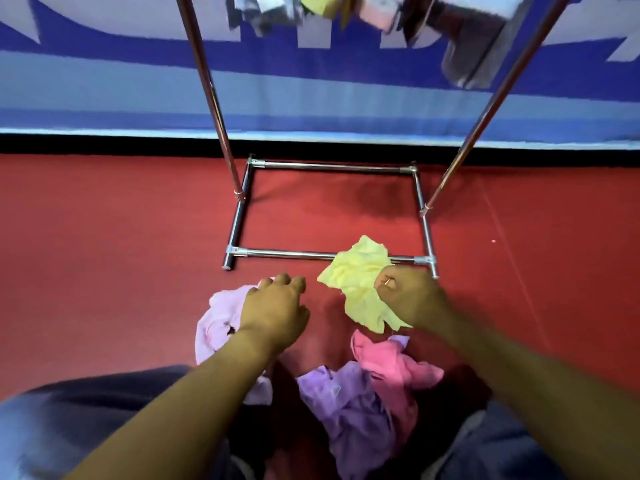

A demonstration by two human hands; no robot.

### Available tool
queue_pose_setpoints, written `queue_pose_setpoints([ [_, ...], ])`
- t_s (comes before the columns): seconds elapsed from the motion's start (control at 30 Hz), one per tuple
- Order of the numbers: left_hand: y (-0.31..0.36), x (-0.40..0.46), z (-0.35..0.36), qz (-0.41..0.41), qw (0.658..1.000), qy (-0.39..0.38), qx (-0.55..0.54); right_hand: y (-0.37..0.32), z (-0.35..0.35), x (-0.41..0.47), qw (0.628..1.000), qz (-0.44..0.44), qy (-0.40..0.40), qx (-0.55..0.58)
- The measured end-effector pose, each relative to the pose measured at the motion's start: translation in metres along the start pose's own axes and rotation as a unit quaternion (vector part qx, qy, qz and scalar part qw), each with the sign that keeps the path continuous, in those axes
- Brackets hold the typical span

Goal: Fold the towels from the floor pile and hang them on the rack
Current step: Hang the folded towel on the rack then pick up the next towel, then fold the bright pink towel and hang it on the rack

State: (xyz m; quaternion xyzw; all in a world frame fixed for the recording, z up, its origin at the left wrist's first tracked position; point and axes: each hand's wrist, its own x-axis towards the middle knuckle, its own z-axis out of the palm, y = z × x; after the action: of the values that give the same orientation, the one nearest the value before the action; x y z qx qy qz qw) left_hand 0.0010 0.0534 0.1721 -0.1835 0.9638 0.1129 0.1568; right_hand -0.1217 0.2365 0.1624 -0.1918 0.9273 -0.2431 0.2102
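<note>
Up top on the rack (221, 126) several towels already hang, blurred. Floor pile left: pale pink towel (216, 323), purple towel (346, 400), pink towel (391, 365). Right hand (407, 297) fingers clench the crumpled yellow towel (360, 275), unfolded, over the near base bar. Left hand (277, 308) loosely curled, apparently empty, above pale pink. Open red floor either side; base frame crowds far side.
</note>
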Motion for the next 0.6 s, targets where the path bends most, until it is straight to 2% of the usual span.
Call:
queue_pose_setpoints([
  [0.23, 0.004, 0.045, 0.075, -0.009, 0.995, -0.104, 0.000, 0.074, 0.065, 0.023, 0.993, 0.085, -0.081, 0.027],
  [0.4, 0.021, 0.071, 0.130, -0.014, 0.984, -0.177, -0.010, 0.126, 0.110, 0.032, 0.984, 0.125, -0.128, -0.026],
  [0.53, 0.032, 0.077, 0.176, -0.023, 0.971, -0.239, -0.020, 0.151, 0.144, 0.029, 0.979, 0.092, -0.177, -0.048],
  [0.57, 0.034, 0.078, 0.188, -0.028, 0.967, -0.254, -0.022, 0.161, 0.160, 0.032, 0.976, 0.080, -0.200, -0.039],
  [0.6, 0.035, 0.079, 0.198, -0.030, 0.963, -0.266, -0.024, 0.171, 0.175, 0.031, 0.953, 0.072, -0.288, -0.055],
])
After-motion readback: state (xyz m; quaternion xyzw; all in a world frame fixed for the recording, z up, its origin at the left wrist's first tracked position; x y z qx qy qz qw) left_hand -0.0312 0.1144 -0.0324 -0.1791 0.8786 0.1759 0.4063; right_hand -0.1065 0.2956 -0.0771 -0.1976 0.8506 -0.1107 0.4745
